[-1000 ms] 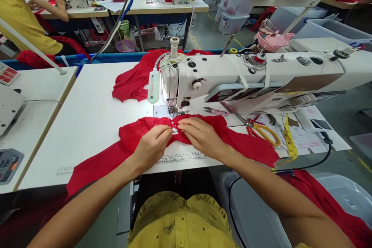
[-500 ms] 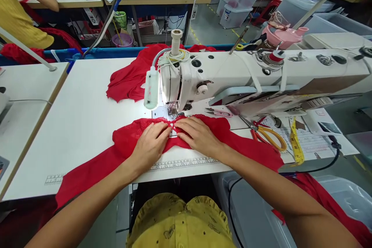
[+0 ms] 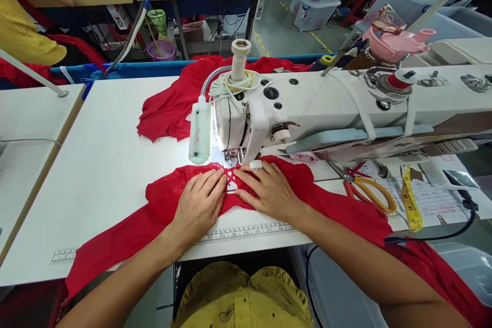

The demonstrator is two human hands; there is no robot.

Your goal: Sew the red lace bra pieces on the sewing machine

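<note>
Red fabric, stretched sideways across a white counter (image 3: 111,164), lies directly under both hands of the person seated at a sewing machine (image 3: 315,95). The left hand (image 3: 202,199) is laid flat, palm down, its fingers close together; the right hand (image 3: 268,188) is also flat, its fingers slightly spread, with a small white band (image 3: 255,164) on one of them. Neither pinches the cloth. The red garment piece (image 3: 230,201) has its long axis running left to right, its ends slanting back past each forearm toward the counter's near edge. The key relation: the metal presser foot (image 3: 231,158) sits just beyond the fingertips, level with the gap between the hands, and about equally near to both. In that gap, narrow red straps (image 3: 231,176) cross in an X over a small opening that shows white beneath. The piece looks soft and thin, lacy along its far edge by the left fingertips, plain and smooth elsewhere, and gently rumpled beyond the right hand. Whether the foot touches the cloth is too small to tell.
</note>
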